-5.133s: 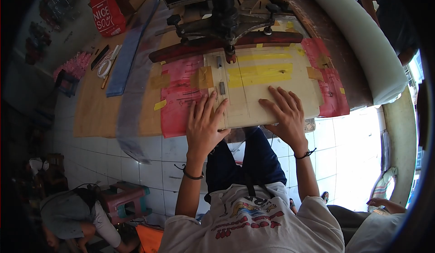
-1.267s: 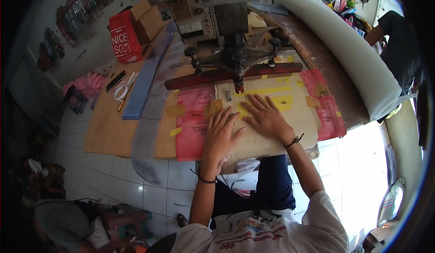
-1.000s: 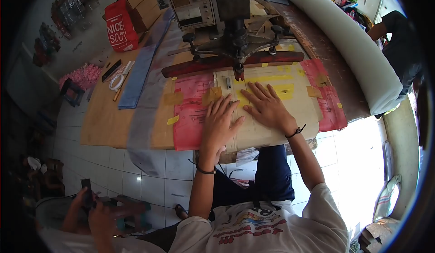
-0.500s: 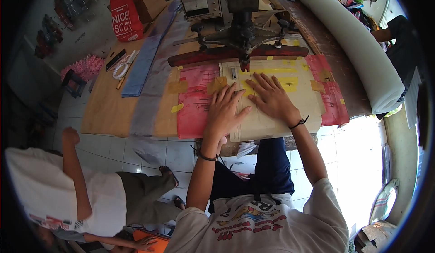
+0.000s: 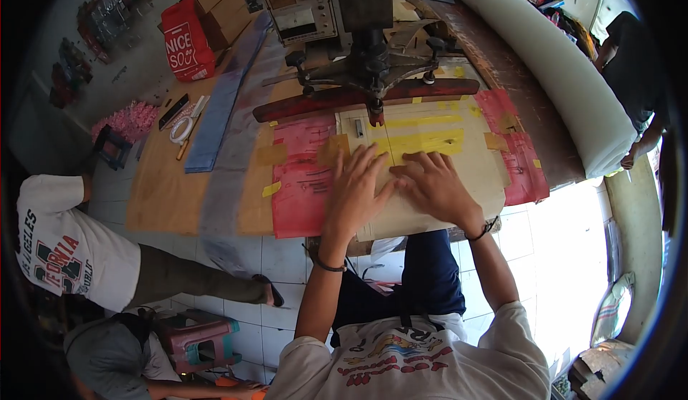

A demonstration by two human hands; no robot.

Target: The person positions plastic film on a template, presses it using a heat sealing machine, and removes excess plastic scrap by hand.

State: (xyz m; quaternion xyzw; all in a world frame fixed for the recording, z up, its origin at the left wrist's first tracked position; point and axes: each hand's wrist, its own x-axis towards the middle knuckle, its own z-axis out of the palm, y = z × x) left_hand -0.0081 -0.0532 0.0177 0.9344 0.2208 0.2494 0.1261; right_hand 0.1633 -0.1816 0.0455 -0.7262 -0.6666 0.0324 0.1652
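My left hand (image 5: 356, 194) lies on a tan sheet (image 5: 466, 178) with its fingers apart, over the sheet's left part. Beside it my right hand (image 5: 443, 191) rests on the same sheet, fingers spread and slightly bent, the thumbs close together. Yellow tape strips (image 5: 423, 141) and a small metal piece (image 5: 359, 128) are on the sheet beyond my fingertips. Red sheets (image 5: 304, 185) with dark marks and brown tape flank it on both sides. Above stands a machine head with a long red-brown bar (image 5: 322, 100), apart from my hands.
A control box (image 5: 299, 6) stands behind the bar. To the left lie a tape roll (image 5: 181, 131), blue strips (image 5: 215, 124) and a red bag (image 5: 188, 42). A white foam roll (image 5: 559, 78) runs along the right. Other people (image 5: 86, 242) are at the left and far right.
Both hands have drawn back slightly toward me on the sheet, and the right fingers bend more. The person at left has turned and moved; another shows lower left.
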